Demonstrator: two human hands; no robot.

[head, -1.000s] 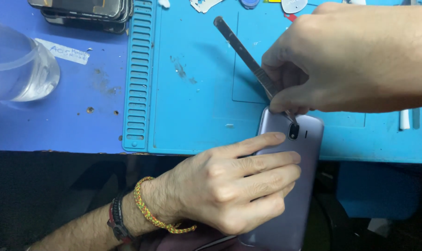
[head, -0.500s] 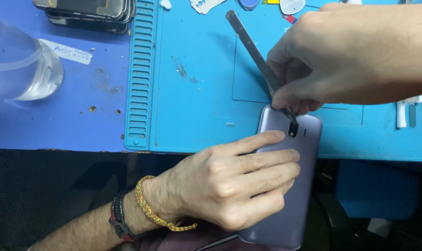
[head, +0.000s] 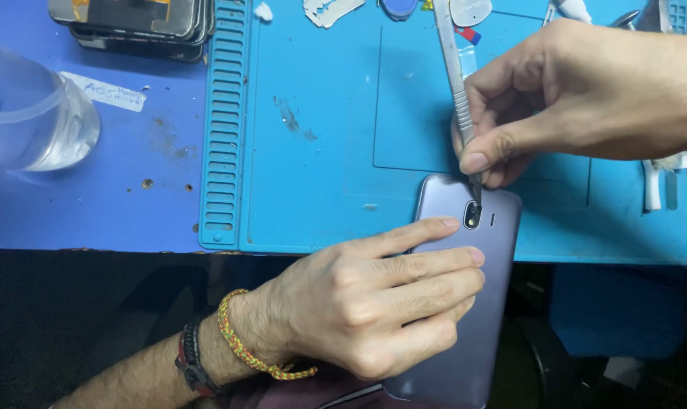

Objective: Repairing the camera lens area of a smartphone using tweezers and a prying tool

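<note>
A grey-purple phone (head: 502, 227) lies back up, its top end on the blue work mat (head: 320, 174) and the rest hanging over the table's front edge. My left hand (head: 373, 299) rests flat on its back and holds it down, fingers pointing right. My right hand (head: 570, 102) grips metal tweezers (head: 453, 68), and their tip touches the small camera lens (head: 472, 218) near the phone's top edge. A woven bracelet and a dark band circle my left wrist.
A clear plastic cup (head: 29, 121) stands at the left on the blue table. A stack of phone screens (head: 131, 23) lies at the back left. Picks and small tools (head: 464, 9) sit along the mat's far edge, and more tools (head: 672, 182) at the right.
The tweezers have swung more upright and my right hand has shifted slightly right. My left hand and the phone stay put.
</note>
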